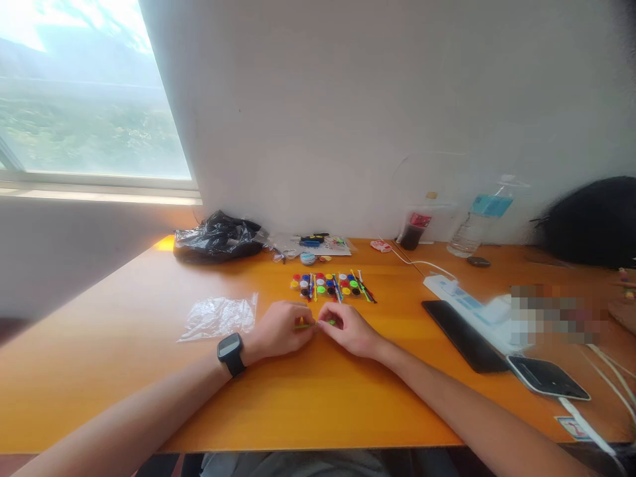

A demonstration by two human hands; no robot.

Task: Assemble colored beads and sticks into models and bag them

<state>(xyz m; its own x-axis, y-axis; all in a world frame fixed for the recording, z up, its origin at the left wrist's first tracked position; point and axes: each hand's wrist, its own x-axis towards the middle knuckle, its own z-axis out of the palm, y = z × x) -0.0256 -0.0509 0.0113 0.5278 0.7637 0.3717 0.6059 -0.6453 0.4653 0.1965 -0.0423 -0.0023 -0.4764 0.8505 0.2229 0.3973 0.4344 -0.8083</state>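
Observation:
Both my hands rest on the orange table (149, 371), close together near its middle. My left hand (279, 329), with a black watch on the wrist, is closed on one end of a thin green stick (312, 324). My right hand (348, 327) pinches the other end, where a small green piece shows. Just beyond the hands lies a cluster of small coloured caps and thin coloured sticks (330, 285) in rows.
A clear plastic bag (218, 317) lies to the left, a black plastic bag (217, 238) at the back left. Bottles (472, 225) stand by the wall. A power strip (450, 287), a dark tablet (464, 334) and a phone (546, 377) lie on the right.

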